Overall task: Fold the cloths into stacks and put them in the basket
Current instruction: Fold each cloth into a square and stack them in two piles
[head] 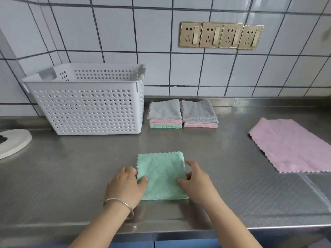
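- A person's two bare hands frame a folded green cloth [162, 177] lying flat on the steel surface [71, 167], near its front edge.
- The left hand [125, 187], a silver bangle [119, 204] at the wrist, pinches the cloth's left edge: thumb on top, fingers curled at the border.
- The right hand [195, 181] takes the right edge in a like grip, thumb laid on the fabric, fingers bent round the side.
- Behind, a white perforated basket [89, 108] stands at the tiled wall [197, 72]; what it holds cannot be seen.
- Just beside the basket sit two folded stacks, touching: the left stack [165, 114] grey over pink over green, the right stack [198, 113] grey over pink.
- A pink cloth [290, 145] lies spread out at far right, well apart.
- Four brass-coloured sockets [221, 35] line the wall.
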`<move>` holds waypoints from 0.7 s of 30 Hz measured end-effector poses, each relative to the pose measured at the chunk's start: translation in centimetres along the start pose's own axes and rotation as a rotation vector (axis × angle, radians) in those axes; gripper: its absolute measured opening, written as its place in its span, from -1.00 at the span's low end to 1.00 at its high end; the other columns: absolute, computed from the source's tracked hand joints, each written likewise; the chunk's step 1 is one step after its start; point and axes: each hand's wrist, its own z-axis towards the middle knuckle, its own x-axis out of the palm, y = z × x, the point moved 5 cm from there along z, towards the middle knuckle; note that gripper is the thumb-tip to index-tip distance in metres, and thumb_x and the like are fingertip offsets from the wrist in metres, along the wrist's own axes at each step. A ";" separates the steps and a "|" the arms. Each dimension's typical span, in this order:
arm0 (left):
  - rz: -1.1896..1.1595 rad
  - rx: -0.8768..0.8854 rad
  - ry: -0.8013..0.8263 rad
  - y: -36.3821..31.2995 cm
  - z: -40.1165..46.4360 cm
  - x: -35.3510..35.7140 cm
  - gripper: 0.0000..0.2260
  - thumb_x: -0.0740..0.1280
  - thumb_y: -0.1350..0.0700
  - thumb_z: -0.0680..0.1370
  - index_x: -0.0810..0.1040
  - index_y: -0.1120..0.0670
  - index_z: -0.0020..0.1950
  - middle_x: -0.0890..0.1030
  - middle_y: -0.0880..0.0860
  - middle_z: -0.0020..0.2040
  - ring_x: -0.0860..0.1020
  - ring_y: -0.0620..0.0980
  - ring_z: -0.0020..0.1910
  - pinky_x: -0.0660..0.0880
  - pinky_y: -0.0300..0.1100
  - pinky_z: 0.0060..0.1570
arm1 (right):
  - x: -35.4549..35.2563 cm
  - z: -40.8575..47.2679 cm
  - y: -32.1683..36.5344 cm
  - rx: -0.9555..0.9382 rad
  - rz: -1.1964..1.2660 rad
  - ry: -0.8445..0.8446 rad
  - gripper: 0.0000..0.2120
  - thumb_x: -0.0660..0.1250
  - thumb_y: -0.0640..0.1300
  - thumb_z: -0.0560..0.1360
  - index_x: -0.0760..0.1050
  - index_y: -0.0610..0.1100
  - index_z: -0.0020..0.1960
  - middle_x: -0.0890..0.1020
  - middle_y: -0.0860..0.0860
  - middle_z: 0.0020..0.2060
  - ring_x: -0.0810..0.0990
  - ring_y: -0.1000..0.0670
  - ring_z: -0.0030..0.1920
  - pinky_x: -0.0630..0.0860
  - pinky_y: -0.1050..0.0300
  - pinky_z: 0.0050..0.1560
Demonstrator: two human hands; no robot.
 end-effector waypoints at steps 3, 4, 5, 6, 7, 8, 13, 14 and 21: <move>-0.162 -0.009 -0.047 -0.2 0.1 -0.6 -0.79 0.21 -0.07 0.54 0.40 0.05 0.03 0.55 0.05 -0.04 0.53 0.14 0.06 0.35 -0.15 -0.14 | -0.4 0.4 0.0 -0.030 0.033 -0.016 -0.45 0.28 -0.16 0.46 0.23 0.01 0.41 0.50 0.08 -0.24 0.56 0.00 -0.09 0.49 0.12 -0.07; -0.203 -0.011 -0.055 -0.3 0.3 -0.6 -0.81 0.24 -0.06 0.53 0.36 0.04 -0.01 0.54 0.04 -0.10 0.54 0.15 0.02 0.36 -0.14 -0.15 | -0.6 0.7 -0.1 -0.044 0.050 -0.019 -0.45 0.28 -0.17 0.46 0.23 0.01 0.42 0.50 0.09 -0.24 0.54 0.03 -0.13 0.47 0.16 -0.12; -0.238 -0.015 -0.054 -0.4 0.5 -0.5 -0.81 0.26 -0.05 0.52 0.34 0.03 -0.03 0.53 0.03 -0.11 0.54 0.14 -0.01 0.38 -0.14 -0.15 | -0.8 1.0 -0.1 -0.055 0.068 -0.025 -0.45 0.28 -0.18 0.46 0.24 0.01 0.41 0.49 0.10 -0.24 0.52 0.07 -0.17 0.45 0.21 -0.16; -0.274 -0.019 -0.047 -0.5 0.8 -0.3 -0.80 0.29 -0.03 0.50 0.33 0.03 -0.05 0.53 0.02 -0.10 0.53 0.12 -0.04 0.39 -0.15 -0.14 | -1.0 1.4 -0.2 -0.063 0.086 -0.031 -0.46 0.28 -0.19 0.46 0.25 0.02 0.40 0.48 0.11 -0.24 0.50 0.10 -0.20 0.44 0.25 -0.20; -0.312 -0.027 -0.035 -0.5 1.0 0.0 -0.79 0.32 -0.02 0.49 0.34 0.04 -0.05 0.53 0.01 -0.10 0.51 0.09 -0.07 0.39 -0.16 -0.14 | -1.2 1.7 -0.3 -0.067 0.103 -0.031 -0.48 0.28 -0.20 0.46 0.27 0.02 0.39 0.47 0.12 -0.24 0.49 0.13 -0.23 0.43 0.31 -0.24; -0.358 -0.035 -0.020 -0.7 1.4 0.2 -0.78 0.34 0.01 0.47 0.34 0.04 -0.04 0.53 -0.01 -0.11 0.50 0.05 -0.11 0.37 -0.18 -0.14 | -1.4 2.1 -0.4 -0.070 0.117 -0.029 -0.49 0.29 -0.21 0.46 0.28 0.03 0.37 0.47 0.12 -0.23 0.47 0.16 -0.24 0.40 0.37 -0.29; -0.669 -0.009 0.083 -3.1 4.8 0.1 -0.81 0.37 0.11 0.47 0.36 -0.10 -0.14 0.51 -0.05 -0.30 0.44 -0.06 -0.44 0.33 -0.19 -0.37 | -4.5 5.1 -0.2 -0.128 0.159 -0.103 -0.53 0.32 -0.24 0.45 0.36 0.00 0.32 0.46 0.14 -0.20 0.49 0.13 -0.23 0.41 0.46 -0.37; -0.713 0.036 0.077 -4.3 6.2 -0.4 -0.79 0.36 0.14 0.48 0.37 -0.11 -0.19 0.48 -0.03 -0.34 0.38 -0.10 -0.53 0.30 -0.22 -0.44 | -5.7 6.0 0.3 -0.152 0.157 -0.132 -0.54 0.33 -0.24 0.44 0.37 -0.01 0.31 0.46 0.15 -0.20 0.49 0.11 -0.21 0.40 0.44 -0.38; -0.716 0.298 -0.103 -15.6 19.3 -6.7 -0.89 0.32 0.16 0.51 0.50 -0.01 -0.19 0.34 -0.04 -0.44 0.35 -0.19 -0.58 0.24 -0.46 -0.57 | -16.5 15.7 5.4 -0.275 0.244 -0.411 -0.64 0.32 -0.21 0.48 0.38 -0.04 0.25 0.48 0.09 -0.17 0.50 0.06 -0.20 0.37 0.33 -0.38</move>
